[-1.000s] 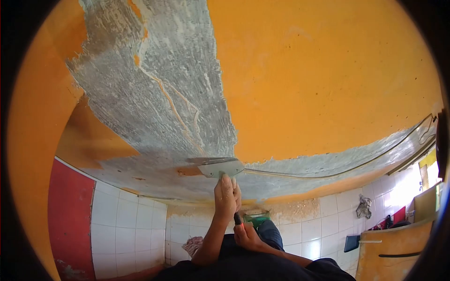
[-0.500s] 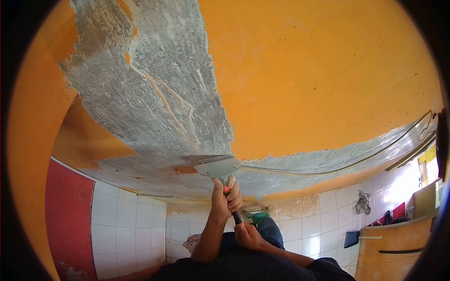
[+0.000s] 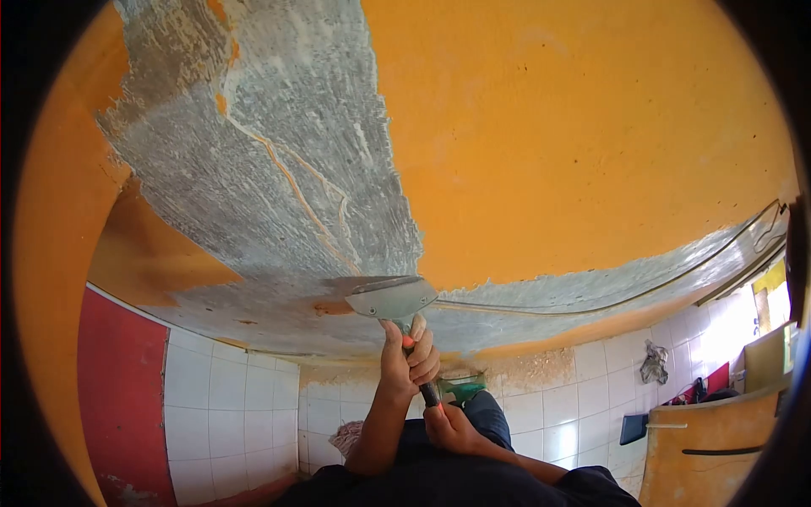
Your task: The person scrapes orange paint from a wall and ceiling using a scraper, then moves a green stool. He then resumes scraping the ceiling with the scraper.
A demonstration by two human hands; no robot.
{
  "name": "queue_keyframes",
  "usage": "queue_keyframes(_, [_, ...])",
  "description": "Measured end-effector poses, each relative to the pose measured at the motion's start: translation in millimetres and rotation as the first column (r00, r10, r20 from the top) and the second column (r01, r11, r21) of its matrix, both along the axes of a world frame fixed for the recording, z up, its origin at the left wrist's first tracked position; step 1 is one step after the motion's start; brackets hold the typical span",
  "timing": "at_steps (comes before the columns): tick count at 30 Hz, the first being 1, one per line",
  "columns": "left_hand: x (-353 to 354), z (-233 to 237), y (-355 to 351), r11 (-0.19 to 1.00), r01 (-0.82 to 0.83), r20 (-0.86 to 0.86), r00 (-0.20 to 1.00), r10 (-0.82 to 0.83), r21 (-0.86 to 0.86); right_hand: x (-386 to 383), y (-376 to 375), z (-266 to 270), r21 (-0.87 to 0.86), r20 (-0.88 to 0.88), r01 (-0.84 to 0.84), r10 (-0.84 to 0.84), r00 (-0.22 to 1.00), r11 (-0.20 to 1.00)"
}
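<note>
Scraper in a two-handed grip. The scraper [image 3: 391, 298] lay just below the centre of the frame, its blade [image 3: 410, 295] directly above my fingers. The long axis of the tool ran from the lower middle of the frame upward and slightly to the left; the blade spread crosswise to it, its far edge rising gently toward the right. My left hand [image 3: 399, 365] was the nearer to the blade, thumb on one side and fingers wrapped around the other, close under the neck. My right hand [image 3: 449, 429], lower and to the right, was clenched on the tail of the black handle [image 3: 430, 393].

The blade lay over the grey patch [image 3: 296, 152], which extended to the upper left. Its right end sat just below the corner where the orange paint [image 3: 574, 152] began; a thin cable [image 3: 574, 313] ran from beside that end toward the right of the frame. A small orange remnant [image 3: 331, 309] showed just left of the blade.

A dark band along the far edge made contact hard to judge: I could not tell whether the edge touched. My fingers covered much of the handle, and my right hand hid its end. The green object [image 3: 463, 387] beyond was partly covered and indistinct.
</note>
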State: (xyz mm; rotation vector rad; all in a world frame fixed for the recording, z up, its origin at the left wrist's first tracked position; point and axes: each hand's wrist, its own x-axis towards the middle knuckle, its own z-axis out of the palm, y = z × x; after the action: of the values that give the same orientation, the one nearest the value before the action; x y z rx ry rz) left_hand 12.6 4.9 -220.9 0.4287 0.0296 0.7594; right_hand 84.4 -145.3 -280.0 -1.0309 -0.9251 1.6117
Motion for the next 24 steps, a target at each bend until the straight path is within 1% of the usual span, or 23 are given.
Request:
queue_keyframes(2, [-0.4, 9.7, -0.9, 1.000, 0.012, 0.018, 1.000, -0.012, 0.007, -1.5, 1.5, -0.4, -0.008, -0.027, 0.001, -0.001, 1.000, 1.000])
queue_keyframes(4, [-1.0, 3.4, -6.0, 1.000, -0.001, 0.002, 1.000, 0.001, -0.006, -0.7, -2.1, -1.1, -0.006, -0.043, -0.011, 0.010, 0.999, 1.000])
queue_keyframes(6, [0.1, 6.2, -1.7, 1.000, -0.003, -0.015, 1.000, 0.003, 0.004, -1.0, -5.9, -6.0, -0.050, -0.112, -0.030, 0.024, 0.993, 0.998])
queue_keyframes(9, [-0.4, 10.7, -4.7, 1.000, 0.015, 0.024, 1.000, -0.015, -0.003, 0.9, -2.1, 7.6, -0.019, -0.131, -0.050, 0.048, 0.990, 0.999])
queue_keyframes(12, [-1.3, 10.7, -4.2, 1.000, 0.006, 0.034, 0.999, -0.006, -0.001, -0.3, -7.8, -5.4, -0.082, -0.169, -0.038, 0.024, 0.985, 0.996])
queue_keyframes(13, [0.0, 9.7, -6.4, 1.000, 0.003, 0.058, 0.998, -0.003, 0.000, 0.6, -5.4, -1.6, -0.071, -0.168, -0.037, 0.024, 0.986, 0.997])
queue_keyframes(15, [1.0, 10.4, -4.1, 1.000, 0.005, 0.082, 0.997, -0.005, -0.005, 2.7, -7.0, 9.2, -0.072, -0.254, -0.081, 0.060, 0.965, 0.994])
queue_keyframes(17, [-0.1, 24.6, -4.5, 0.999, 0.034, 0.070, 0.997, -0.035, 0.017, -0.5, -10.8, 16.6, -0.100, -0.244, -0.080, 0.054, 0.968, 0.992])
queue_keyframes(19, [1.1, 18.8, -6.8, 0.999, 0.029, 0.080, 0.996, -0.030, 0.020, 1.0, -5.7, 21.1, -0.084, -0.219, -0.079, 0.059, 0.974, 0.993])
queue_keyframes(21, [1.8, 16.7, -3.2, 0.999, 0.031, 0.085, 0.996, -0.033, 0.017, 0.2, -10.4, 17.5, -0.085, -0.290, -0.090, 0.062, 0.955, 0.992])
queue_keyframes(22, [2.3, 24.4, -2.5, 0.999, 0.031, 0.087, 0.996, -0.033, 0.021, 0.7, -9.0, 20.6, -0.089, -0.291, -0.088, 0.059, 0.955, 0.992])
queue_keyframes(24, [0.0, 22.3, -10.0, 1.000, 0.025, 0.088, 0.996, -0.026, 0.011, 1.9, -7.6, 29.8, -0.131, -0.270, -0.108, 0.069, 0.960, 0.986])
